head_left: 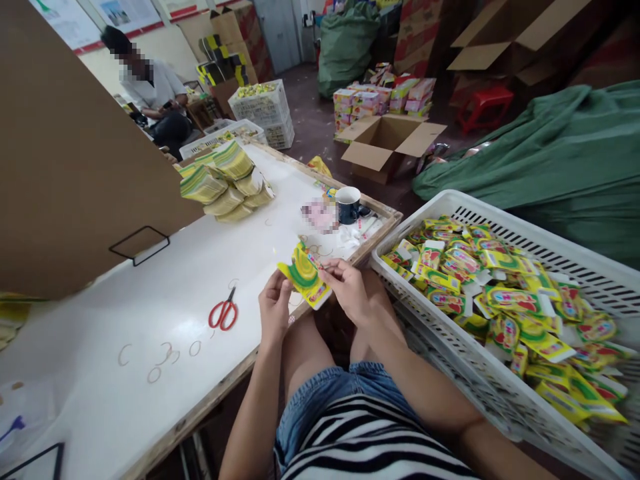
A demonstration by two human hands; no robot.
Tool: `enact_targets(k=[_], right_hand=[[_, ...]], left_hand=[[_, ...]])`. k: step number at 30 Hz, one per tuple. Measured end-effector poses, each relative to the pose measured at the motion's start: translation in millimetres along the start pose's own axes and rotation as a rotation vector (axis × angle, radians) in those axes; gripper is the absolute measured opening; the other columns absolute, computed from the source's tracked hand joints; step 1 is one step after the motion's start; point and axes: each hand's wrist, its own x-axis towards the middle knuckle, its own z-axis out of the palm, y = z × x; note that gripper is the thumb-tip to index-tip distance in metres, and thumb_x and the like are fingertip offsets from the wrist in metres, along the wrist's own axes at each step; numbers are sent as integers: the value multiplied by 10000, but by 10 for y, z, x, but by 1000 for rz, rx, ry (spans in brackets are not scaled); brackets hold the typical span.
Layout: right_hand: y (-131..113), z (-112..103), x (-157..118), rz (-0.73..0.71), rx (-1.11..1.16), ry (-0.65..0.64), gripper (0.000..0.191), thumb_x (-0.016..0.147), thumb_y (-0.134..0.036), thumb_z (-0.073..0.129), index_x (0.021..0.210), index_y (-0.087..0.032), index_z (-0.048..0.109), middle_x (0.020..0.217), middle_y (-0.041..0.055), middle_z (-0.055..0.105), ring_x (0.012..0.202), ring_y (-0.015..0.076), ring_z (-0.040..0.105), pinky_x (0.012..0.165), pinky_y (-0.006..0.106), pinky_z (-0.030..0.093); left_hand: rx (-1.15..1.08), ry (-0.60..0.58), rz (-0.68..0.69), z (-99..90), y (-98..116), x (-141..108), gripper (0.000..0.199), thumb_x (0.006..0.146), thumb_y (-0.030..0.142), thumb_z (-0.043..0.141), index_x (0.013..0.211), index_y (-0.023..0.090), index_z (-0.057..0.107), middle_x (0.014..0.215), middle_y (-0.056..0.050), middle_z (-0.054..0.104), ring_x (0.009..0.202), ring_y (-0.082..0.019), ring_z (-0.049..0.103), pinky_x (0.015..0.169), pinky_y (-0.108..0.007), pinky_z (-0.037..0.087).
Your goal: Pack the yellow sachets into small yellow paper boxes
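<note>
A yellow and green printed carton (305,275) is held between both hands over the table's near edge. My left hand (275,303) pinches its left side, and my right hand (347,287) grips its right side with the fingertips. To my right, a white slatted basket (453,200) holds many small yellow, green and red boxes (513,300). Bundled stacks of flat yellow-green cartons (227,183) rest toward the far end of the white table (185,267). Red-handled scissors (223,313) lie on the table left of my hands, near several loose rubber bands (195,348).
A dark mug (349,205) stands near the table's right edge. Tall brown cardboard (85,147) rises at the left. Beyond are an open carton (387,143), green sacks (550,147), a red stool (485,109), stacked crates (263,110) and a seated person (157,93).
</note>
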Motion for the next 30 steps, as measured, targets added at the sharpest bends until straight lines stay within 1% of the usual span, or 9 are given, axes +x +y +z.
enact_targets(k=[3,7,11,16,20,22,25,27,30], right_hand=[[-24,-59,-223,110,141,-51,375,717,-484,782,932,-199,669,852,54,733,799,211,687,764,349,572],[-75,-121,-406,139,143,-65,395,706,-498,806,929,-187,709,910,63,735,855,210,672,826,355,557],[-173,-169,-477,153,59,-67,444,690,-518,814,951,-171,717,943,82,737,836,217,663,795,354,560],[-186,-180,-517,94,-82,-60,351,771,-516,735,818,-172,684,771,46,689,709,197,631,662,310,535],[-73,-190,-541,27,-197,54,321,825,-507,676,764,-195,627,708,28,644,647,180,586,579,282,492],[-53,-213,-545,-3,-228,52,284,838,-477,667,837,-196,634,759,37,664,657,177,588,582,278,494],[-117,-277,-533,-46,-235,-66,381,844,-398,669,1164,-199,614,993,68,698,682,155,597,606,271,508],[-194,-334,-513,-51,-221,-180,519,862,-360,651,1344,-217,523,1054,66,687,685,142,596,607,261,505],[-289,-426,-476,-57,-163,-328,490,894,-344,624,1354,-217,515,949,39,685,738,152,619,643,257,506]], left_hand=[[-206,-187,-129,40,-11,-77,569,778,608,712,1148,174,696,1048,-113,772,1012,-263,720,863,-361,586],[-283,-301,-170,104,1,-183,573,756,611,731,1116,165,707,1070,-131,766,1004,-282,725,836,-361,587],[-263,-287,-167,172,74,-232,550,756,569,752,1116,156,705,1121,-142,751,1030,-294,716,870,-372,571],[-212,-143,-231,221,48,-264,450,765,513,763,1023,152,687,907,-74,773,838,-224,735,762,-328,581],[-145,-91,-201,259,18,-315,561,789,449,763,1237,203,533,975,-64,762,871,-202,733,782,-318,579],[-140,-92,-162,270,48,-347,719,776,380,791,1354,252,383,1046,-71,749,900,-204,738,801,-324,580],[-140,-186,-157,247,133,-390,826,782,334,793,1415,289,264,1109,-87,734,921,-220,744,803,-333,586],[-142,-276,-171,204,193,-409,809,810,330,767,1434,293,254,1118,-90,731,941,-227,741,795,-329,588],[-162,-393,-202,127,264,-430,642,835,310,742,1362,263,378,1109,-93,731,962,-229,731,785,-313,586]])
